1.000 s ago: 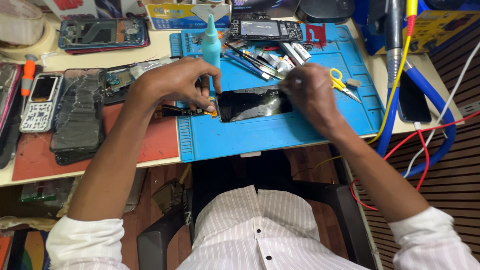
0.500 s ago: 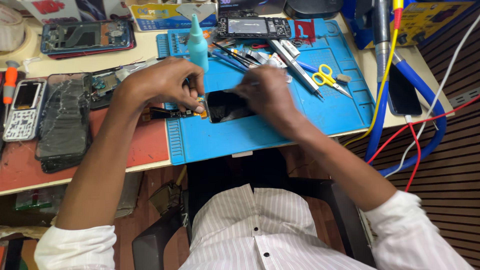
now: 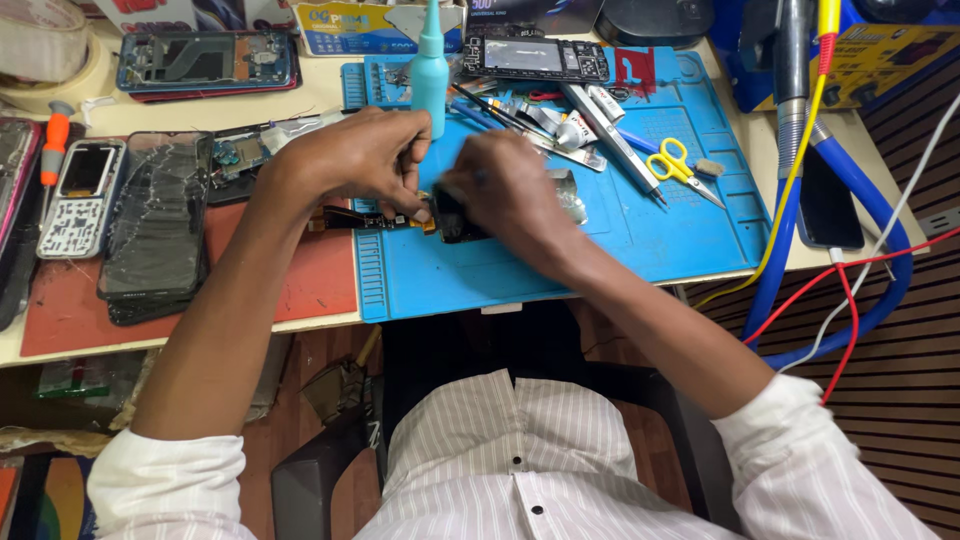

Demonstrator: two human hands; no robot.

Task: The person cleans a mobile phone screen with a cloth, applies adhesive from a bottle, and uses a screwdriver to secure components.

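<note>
My left hand [image 3: 360, 160] presses its fingertips on a narrow circuit board strip [image 3: 385, 220] with orange flex ends, at the left edge of the blue work mat [image 3: 640, 230]. My right hand [image 3: 505, 190] is closed over a dark opened phone [image 3: 465, 225] lying on the mat, right beside the left fingers. A shiny metal part [image 3: 568, 195] of the phone shows past the right knuckles. Whether a tool is in the right hand is hidden. A teal squeeze bottle [image 3: 430, 65] stands just behind both hands.
Yellow-handled scissors [image 3: 672, 160], tweezers and tools [image 3: 600, 125] lie on the mat's far side. Cracked phones [image 3: 155, 230] and a keypad phone [image 3: 75, 195] lie on a red mat [image 3: 310, 280] at left. Blue hose [image 3: 880, 260] and red, white and yellow cables [image 3: 840, 290] hang at right.
My right hand has moved left across the mat, from the phone's right end to right against the left fingers. The left hand stays on the circuit strip.
</note>
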